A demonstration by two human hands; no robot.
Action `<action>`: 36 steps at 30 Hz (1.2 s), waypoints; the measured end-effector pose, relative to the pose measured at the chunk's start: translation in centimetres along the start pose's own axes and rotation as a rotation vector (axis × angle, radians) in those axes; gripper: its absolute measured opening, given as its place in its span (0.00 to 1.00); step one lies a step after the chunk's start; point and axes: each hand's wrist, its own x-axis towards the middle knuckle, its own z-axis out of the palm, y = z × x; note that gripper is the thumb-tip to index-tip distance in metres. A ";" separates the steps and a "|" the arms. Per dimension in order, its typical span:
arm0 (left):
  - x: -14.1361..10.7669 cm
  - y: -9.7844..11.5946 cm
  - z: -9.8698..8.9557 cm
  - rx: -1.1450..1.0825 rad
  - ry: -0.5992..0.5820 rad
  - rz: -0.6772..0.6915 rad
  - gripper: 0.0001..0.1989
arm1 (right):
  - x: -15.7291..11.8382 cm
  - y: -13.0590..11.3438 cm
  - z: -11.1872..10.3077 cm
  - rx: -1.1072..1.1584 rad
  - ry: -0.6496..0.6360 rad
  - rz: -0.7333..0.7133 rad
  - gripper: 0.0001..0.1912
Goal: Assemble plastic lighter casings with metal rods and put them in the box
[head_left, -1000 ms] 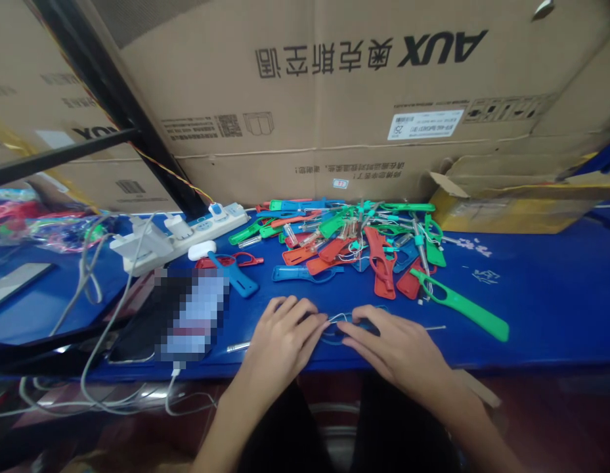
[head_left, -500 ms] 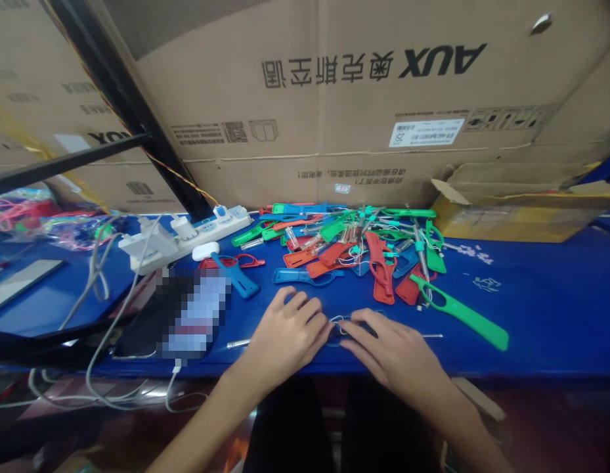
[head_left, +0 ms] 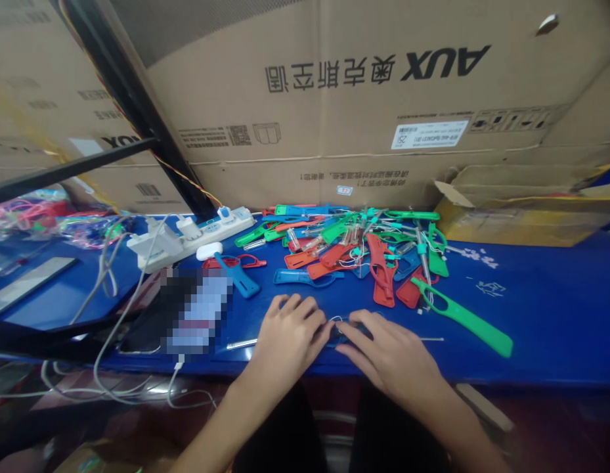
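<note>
At the table's front edge, my left hand and my right hand meet over a blue plastic lighter casing, mostly hidden under the fingers. A thin white wire loops up between my fingertips. My left fingers are curled and closed on the casing. My right thumb and forefinger pinch close to the wire; their exact hold is partly covered. A metal rod sticks out left of my left hand, and a thin shaft shows right of my right hand.
Behind my hands lies a pile of red, blue and green lighter casings with wires. A green casing lies right. At left are a power strip, a phone and cables. An open carton stands back right, before a large cardboard sheet.
The view has shifted slightly. My fingertips have moved a little closer around the wire, and less of its loop shows. Both hands stay at the same place.
</note>
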 end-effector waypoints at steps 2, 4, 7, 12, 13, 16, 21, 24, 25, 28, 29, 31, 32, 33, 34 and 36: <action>0.0 0.0 0.0 0.034 0.013 0.022 0.09 | 0.1 0.0 0.0 0.009 -0.007 0.004 0.23; 0.2 0.1 0.0 0.052 0.007 0.037 0.09 | 0.2 -0.1 -0.1 0.013 -0.010 0.013 0.24; 0.4 0.2 0.1 0.058 -0.016 0.030 0.09 | 0.3 -0.1 -0.1 0.005 -0.008 0.021 0.25; -0.3 0.2 0.2 0.013 -0.001 -0.009 0.08 | 0.2 -0.2 -0.1 0.007 -0.023 0.023 0.25; -0.6 0.2 0.2 -0.009 0.016 -0.007 0.08 | 0.1 -0.2 -0.1 0.003 -0.020 0.022 0.25; -1.7 0.2 0.1 -0.074 0.084 -0.001 0.07 | 0.0 -0.1 0.0 -0.010 -0.011 0.015 0.25; -3.0 0.5 0.1 -0.120 0.156 0.029 0.09 | 0.0 -0.1 0.2 -0.016 -0.027 0.013 0.23; -3.2 0.6 0.4 -0.150 0.203 0.014 0.08 | -0.1 0.0 0.2 -0.009 -0.025 0.015 0.24; -3.2 0.6 0.5 -0.168 0.216 0.007 0.08 | -0.1 0.0 0.1 -0.008 -0.030 0.016 0.25; -3.3 0.5 0.7 -0.229 0.245 -0.009 0.07 | -0.1 0.0 0.0 -0.005 -0.056 0.024 0.25; -3.3 0.5 0.8 -0.244 0.251 -0.014 0.07 | -0.1 0.0 -0.1 -0.003 -0.062 0.028 0.25; -3.3 0.4 0.9 -0.258 0.254 -0.028 0.06 | -0.1 -0.1 -0.2 0.004 -0.071 0.035 0.24; -3.3 0.4 0.9 -0.261 0.246 -0.036 0.05 | 0.0 -0.1 -0.2 0.009 -0.075 0.038 0.24; -3.2 0.4 0.9 -0.263 0.233 -0.046 0.05 | 0.0 -0.1 -0.2 0.014 -0.079 0.039 0.24; -3.1 0.4 0.8 -0.265 0.217 -0.062 0.05 | 0.0 -0.1 -0.2 0.019 -0.083 0.041 0.24; -2.9 0.5 0.6 -0.274 0.188 -0.105 0.04 | 0.1 -0.1 -0.2 0.025 -0.084 0.044 0.23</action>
